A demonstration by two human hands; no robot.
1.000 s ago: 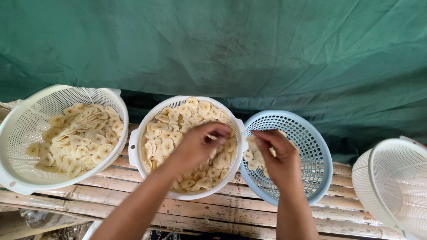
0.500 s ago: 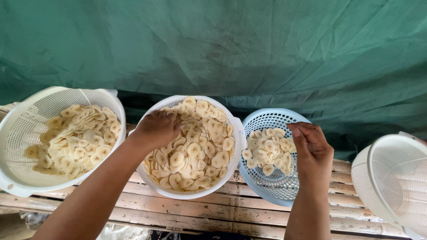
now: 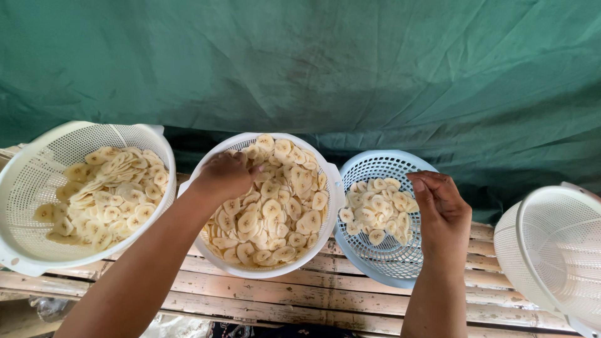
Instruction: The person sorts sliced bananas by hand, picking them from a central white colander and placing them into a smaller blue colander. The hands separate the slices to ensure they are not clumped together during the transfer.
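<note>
Left hand (image 3: pixel 226 176) closes loosely on thin, brittle banana slices (image 3: pixel 275 206) in the middle colander (image 3: pixel 325 181); right hand (image 3: pixel 443 209), curled, grip unclear, hovers over the blue basket (image 3: pixel 375 263). Slices need light fingertip pinches.

Pale yellow slices (image 3: pixel 275 206); white colanders (image 3: pixel 37 181), perforated; light blue basket (image 3: pixel 382 263); green tarp (image 3: pixel 313 62); whitish, worn slats (image 3: pixel 313 294).

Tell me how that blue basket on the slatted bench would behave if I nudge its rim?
The blue basket looks like thin perforated plastic, so probably light and a bit flexible. It sits tilted on a rounded bottom on the slatted bench, so a push may rock or tip it. Its few banana slices add little weight and would likely slide.
</note>
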